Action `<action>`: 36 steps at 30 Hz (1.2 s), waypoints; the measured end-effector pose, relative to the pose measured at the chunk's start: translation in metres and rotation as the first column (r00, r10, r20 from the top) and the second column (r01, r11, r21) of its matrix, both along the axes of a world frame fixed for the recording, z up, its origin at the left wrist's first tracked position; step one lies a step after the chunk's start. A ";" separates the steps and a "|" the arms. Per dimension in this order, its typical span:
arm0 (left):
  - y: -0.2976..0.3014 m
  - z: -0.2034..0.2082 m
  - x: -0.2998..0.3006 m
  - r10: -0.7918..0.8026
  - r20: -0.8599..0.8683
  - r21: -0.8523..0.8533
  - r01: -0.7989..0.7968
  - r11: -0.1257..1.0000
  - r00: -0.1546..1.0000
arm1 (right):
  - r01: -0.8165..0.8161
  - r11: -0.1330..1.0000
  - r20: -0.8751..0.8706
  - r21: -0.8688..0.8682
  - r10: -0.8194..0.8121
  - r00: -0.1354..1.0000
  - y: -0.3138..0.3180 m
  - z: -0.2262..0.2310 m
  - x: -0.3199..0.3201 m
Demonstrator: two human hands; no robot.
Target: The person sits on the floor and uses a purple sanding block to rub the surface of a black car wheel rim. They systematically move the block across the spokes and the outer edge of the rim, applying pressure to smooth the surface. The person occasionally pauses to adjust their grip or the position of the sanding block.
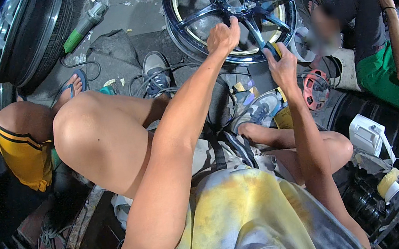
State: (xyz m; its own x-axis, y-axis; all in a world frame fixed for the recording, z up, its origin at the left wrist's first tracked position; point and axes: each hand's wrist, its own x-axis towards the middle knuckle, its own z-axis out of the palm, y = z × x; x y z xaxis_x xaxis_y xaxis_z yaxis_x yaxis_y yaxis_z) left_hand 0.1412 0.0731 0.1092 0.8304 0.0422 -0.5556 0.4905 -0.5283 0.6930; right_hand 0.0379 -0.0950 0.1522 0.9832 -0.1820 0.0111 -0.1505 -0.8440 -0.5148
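Note:
A glossy dark multi-spoke alloy wheel [183,23] lies in front of me, face up, with a pale inner ring showing between its spokes. My left hand [222,38] is closed around a spoke on the near left side, its thumb pointing toward the hub. That spoke is mostly hidden under the hand. At the near right edge of the rim, my right hand [283,65] grips a small dark pad with a yellow edge [272,50] against the end of another spoke. Its exact kind is partly hidden by the fingers.
An angle grinder with a green body [75,40] lies at the far left, its cord trailing across the floor. Beside it stands a tyre [58,37] near a person in yellow shorts [21,152]. At right sits a person in a green shirt [384,69], near a white container [365,130].

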 end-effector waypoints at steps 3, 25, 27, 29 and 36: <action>0.003 0.002 0.001 -0.003 -0.007 -0.004 0.003 1.000 1.000 | -0.042 0.981 0.031 -0.188 0.049 0.998 0.006 0.000 0.000; 0.001 -0.017 0.010 -0.001 -0.088 -0.063 -0.005 0.998 0.996 | 0.018 0.981 0.421 -0.191 0.065 0.905 -0.003 -0.012 0.072; 0.005 -0.021 0.011 0.012 -0.080 -0.072 -0.017 0.997 0.997 | 0.126 0.964 0.367 -0.234 -0.032 0.930 -0.037 0.001 0.062; 0.004 -0.021 0.006 -0.025 0.058 0.020 0.024 1.000 0.998 | 0.198 0.975 0.407 -0.095 -0.144 0.902 -0.070 0.005 0.034; 0.001 -0.010 -0.041 -0.336 0.711 0.287 0.182 0.940 0.617 | 0.504 0.863 -0.219 0.026 -0.487 0.845 -0.156 -0.181 -0.085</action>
